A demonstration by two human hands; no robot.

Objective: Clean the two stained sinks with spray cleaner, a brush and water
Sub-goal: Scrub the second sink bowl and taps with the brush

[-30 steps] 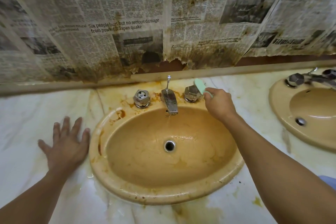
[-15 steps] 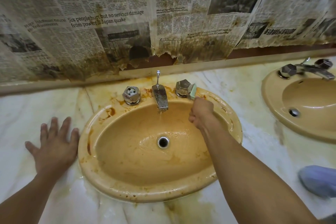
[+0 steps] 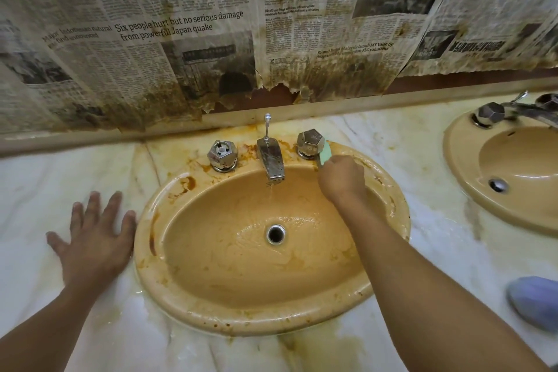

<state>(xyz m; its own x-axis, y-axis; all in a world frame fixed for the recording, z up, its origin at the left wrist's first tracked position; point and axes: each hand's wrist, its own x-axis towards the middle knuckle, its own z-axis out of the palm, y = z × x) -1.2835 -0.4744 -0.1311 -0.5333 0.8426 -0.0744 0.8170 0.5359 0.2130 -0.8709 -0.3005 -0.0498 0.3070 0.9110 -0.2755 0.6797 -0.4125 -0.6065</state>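
Obliquely, brush (image 3: 325, 153) in right hand (image 3: 342, 181), end beside tap knob (image 3: 310, 142)

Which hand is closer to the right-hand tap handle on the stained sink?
Right. The right hand grips a green brush just below that tap handle, at the back rim of the sink. The left hand lies flat on the counter, beyond its left rim.

Right hand (image 3: 342, 180) grips a green brush (image 3: 325, 153) at the stained sink's (image 3: 211, 308) one o'clock rim; left hand (image 3: 93, 238) rests flat at nine o'clock.
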